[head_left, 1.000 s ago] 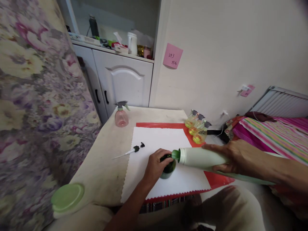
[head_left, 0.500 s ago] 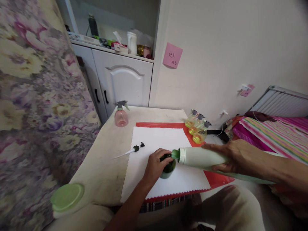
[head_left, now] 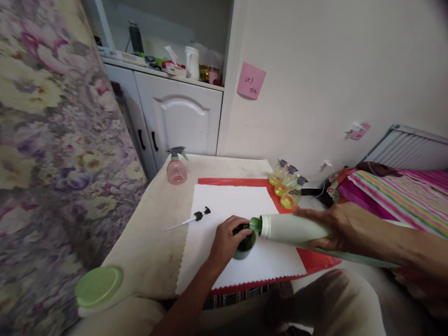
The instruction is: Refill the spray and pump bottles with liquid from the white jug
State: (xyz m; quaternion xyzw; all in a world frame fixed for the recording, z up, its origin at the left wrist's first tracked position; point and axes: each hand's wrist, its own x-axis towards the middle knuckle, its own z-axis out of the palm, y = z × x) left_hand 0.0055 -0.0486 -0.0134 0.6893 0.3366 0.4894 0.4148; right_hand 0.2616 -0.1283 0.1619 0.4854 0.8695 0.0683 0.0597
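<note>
My left hand (head_left: 226,238) is closed around the upper part of a small dark green bottle (head_left: 244,250), which stands on a white sheet (head_left: 238,200). A large pale green bottle (head_left: 289,228) lies almost level in the grip of my right hand (head_left: 338,227), its open mouth facing left. From that mouth a green lip (head_left: 255,225) reaches over to the small bottle's top; whether liquid flows there I cannot tell. Left of my hands a black-headed pump dispenser (head_left: 198,216) with a long white tube rests partly on the sheet.
A pink spray bottle (head_left: 177,171) stands at the table's far left. Several clear spray bottles with yellow liquid (head_left: 289,198) stand at the back right. A round green lid (head_left: 98,285) lies at the near left corner. Red sheeting (head_left: 231,181) shows beneath the white sheet.
</note>
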